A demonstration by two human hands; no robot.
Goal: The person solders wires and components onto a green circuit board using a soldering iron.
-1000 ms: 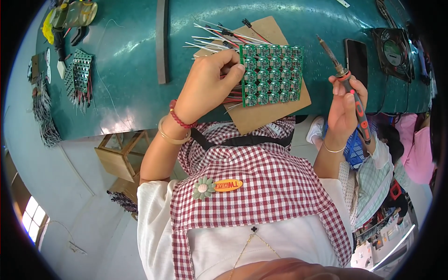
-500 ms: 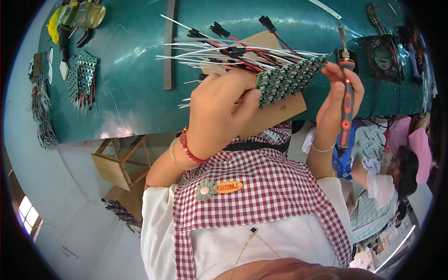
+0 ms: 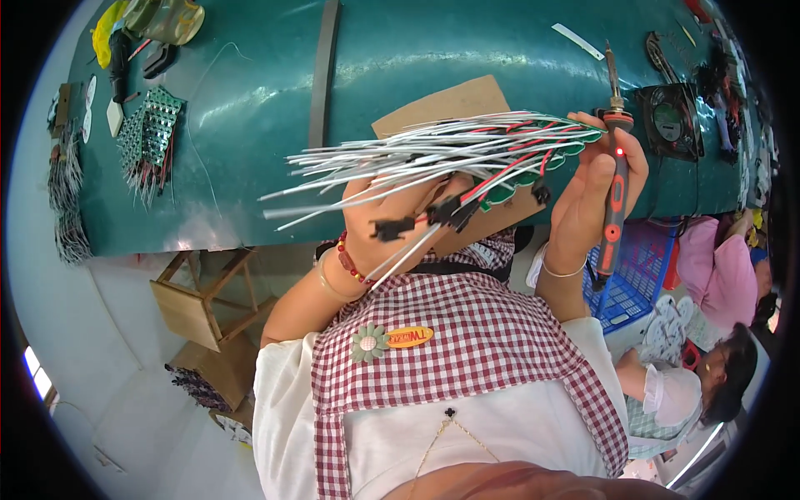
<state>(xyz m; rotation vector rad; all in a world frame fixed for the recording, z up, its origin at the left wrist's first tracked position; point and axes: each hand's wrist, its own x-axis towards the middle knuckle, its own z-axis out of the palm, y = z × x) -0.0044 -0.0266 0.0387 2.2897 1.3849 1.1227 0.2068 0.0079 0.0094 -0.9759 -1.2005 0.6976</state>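
Note:
My left hand (image 3: 375, 212) is closed at the left end of a green circuit board panel (image 3: 496, 196), its fingers partly hidden by wires. The panel's wired side now shows, with a dense bundle of white wires (image 3: 392, 154) fanning out to the left and some red ones among them. Black plug connectors (image 3: 450, 212) hang over my left hand. In my right hand (image 3: 587, 187) stands a grey and red soldering iron (image 3: 616, 187), tip upward and a red light lit. Fingertips of that hand also meet the panel's right end. Beneath lies a piece of brown cardboard (image 3: 467, 96).
A dark bar (image 3: 325, 75) lies across the green table (image 3: 250, 142). Another wired board (image 3: 152, 133) and wire bundles (image 3: 67, 192) lie left. A small fan (image 3: 669, 121) and white strip (image 3: 577, 41) lie right. Beyond a blue basket (image 3: 629, 279) sits another person (image 3: 675, 400).
The panel has been turned over: its component side faced me before, and now the wires do. My left hand has turned with it. The soldering iron stays in my right hand.

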